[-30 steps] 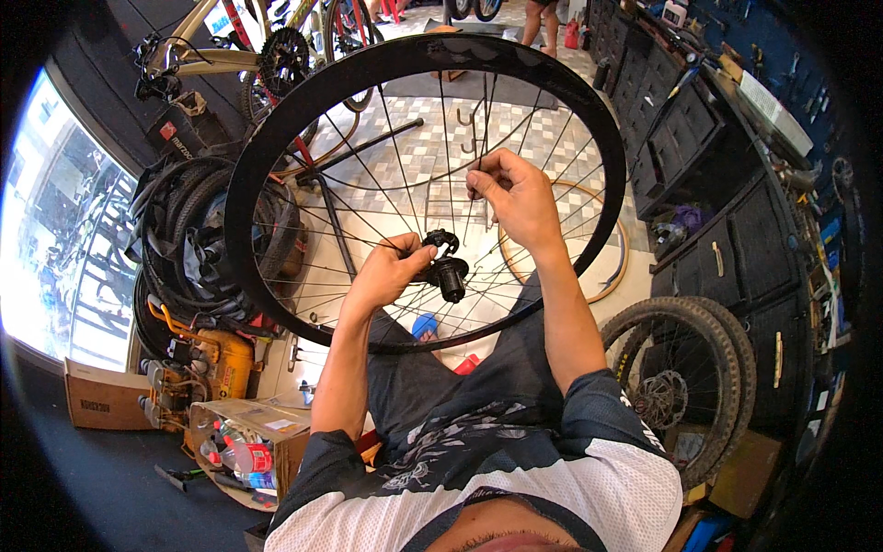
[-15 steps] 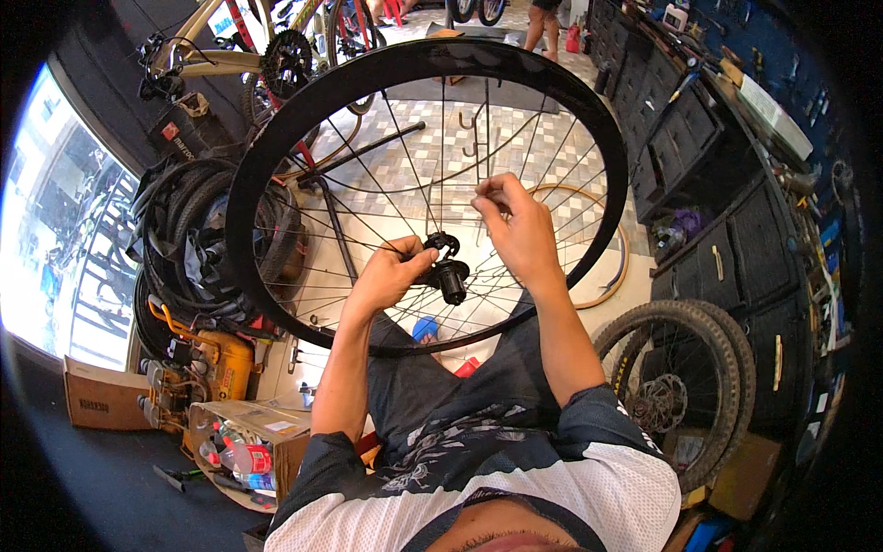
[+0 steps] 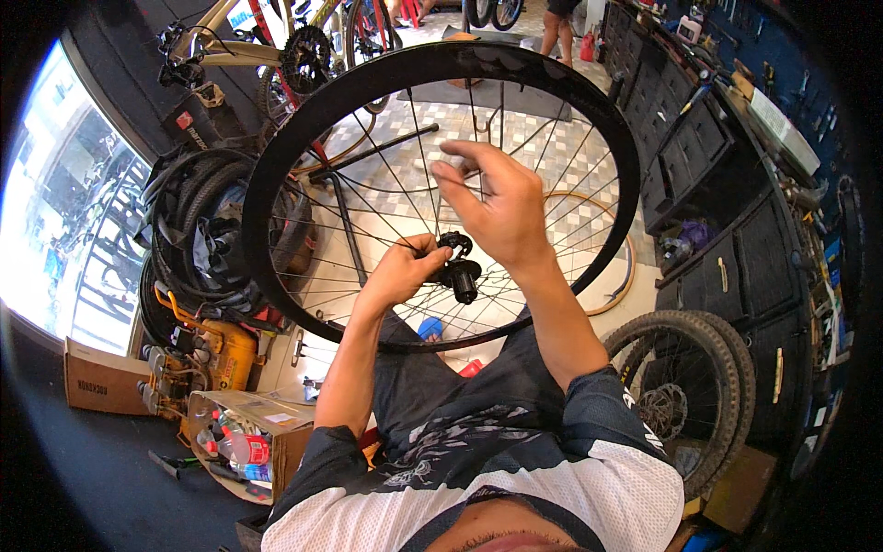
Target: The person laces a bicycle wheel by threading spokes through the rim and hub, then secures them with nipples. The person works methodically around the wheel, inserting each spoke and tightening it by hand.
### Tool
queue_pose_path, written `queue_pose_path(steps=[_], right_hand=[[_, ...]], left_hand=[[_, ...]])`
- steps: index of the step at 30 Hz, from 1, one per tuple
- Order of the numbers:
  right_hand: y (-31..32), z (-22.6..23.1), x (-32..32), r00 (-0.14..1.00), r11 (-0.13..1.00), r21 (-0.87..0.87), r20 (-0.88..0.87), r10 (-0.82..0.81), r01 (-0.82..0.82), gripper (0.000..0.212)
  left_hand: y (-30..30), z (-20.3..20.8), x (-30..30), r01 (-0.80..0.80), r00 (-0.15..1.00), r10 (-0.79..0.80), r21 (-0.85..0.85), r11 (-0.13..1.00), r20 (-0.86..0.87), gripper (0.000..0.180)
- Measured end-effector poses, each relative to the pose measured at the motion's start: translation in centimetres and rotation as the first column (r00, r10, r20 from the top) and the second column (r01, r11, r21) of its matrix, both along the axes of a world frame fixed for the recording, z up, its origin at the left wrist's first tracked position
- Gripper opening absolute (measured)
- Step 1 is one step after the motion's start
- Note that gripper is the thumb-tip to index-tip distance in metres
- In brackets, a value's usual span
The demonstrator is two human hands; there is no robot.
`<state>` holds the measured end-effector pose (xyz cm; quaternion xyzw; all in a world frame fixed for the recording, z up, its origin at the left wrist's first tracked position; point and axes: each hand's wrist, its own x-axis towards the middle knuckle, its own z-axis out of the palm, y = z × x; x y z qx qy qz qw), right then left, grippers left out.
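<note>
A black deep-rimmed bicycle wheel (image 3: pixel 267 138) leans in front of me above my lap, with thin black spokes running to its hub. My left hand (image 3: pixel 405 274) is closed on the near-left side of the black hub (image 3: pixel 464 279), thumb on its flange beside the spoke ends. My right hand (image 3: pixel 497 202) hovers over the spokes, up and right of the hub. Its fingers are bent, with a gap between thumb and forefinger, and nothing shows in them. Some spokes behind this hand are hidden.
Tyres (image 3: pixel 189 198) are heaped at left, above a yellow compressor (image 3: pixel 225 354) and a cardboard box of bottles (image 3: pixel 285 414). Knobbly-tyred wheels (image 3: pixel 685 322) stand at right by black drawers (image 3: pixel 750 253). A bicycle (image 3: pixel 235 46) and another person's legs (image 3: pixel 556 37) are farther off.
My right hand has moved left and nearer to me, and its thumb and forefinger have parted. My left hand stays at the hub. The whole view has shifted slightly.
</note>
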<state>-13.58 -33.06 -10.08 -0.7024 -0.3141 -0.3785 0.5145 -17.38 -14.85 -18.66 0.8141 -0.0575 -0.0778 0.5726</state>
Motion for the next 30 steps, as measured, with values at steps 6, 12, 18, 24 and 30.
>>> queue_pose_path(steps=[6,12,18,24,30], right_hand=[[2.5,-1.0,1.7,0.983,0.995,-0.059,-0.169,0.068,-0.079,0.039],[1.3,-0.5,1.6,0.936,0.985,-0.141,-0.349,0.043,-0.098,0.02],[0.6,0.2,1.3,0.923,0.986,-0.161,-0.383,-0.032,-0.033,0.024],[0.7,0.0,1.2,0.924,0.996,-0.088,-0.382,-0.01,-0.025,0.031],[0.3,-0.7,1.6,0.911,0.992,-0.068,-0.407,0.07,-0.106,0.033]], left_hand=[[0.1,-0.6,-0.1,-0.001,1.0,0.001,0.012,1.0,0.006,0.035],[0.1,-0.1,-0.2,-0.01,1.0,0.01,0.048,0.999,0.002,0.035],[-0.1,0.4,-0.2,-0.011,1.0,0.011,0.068,0.998,-0.001,0.035],[0.1,0.3,-0.1,-0.004,1.0,0.004,0.068,0.998,-0.007,0.036],[0.0,0.3,-0.1,0.006,1.0,-0.005,0.061,0.998,-0.01,0.036]])
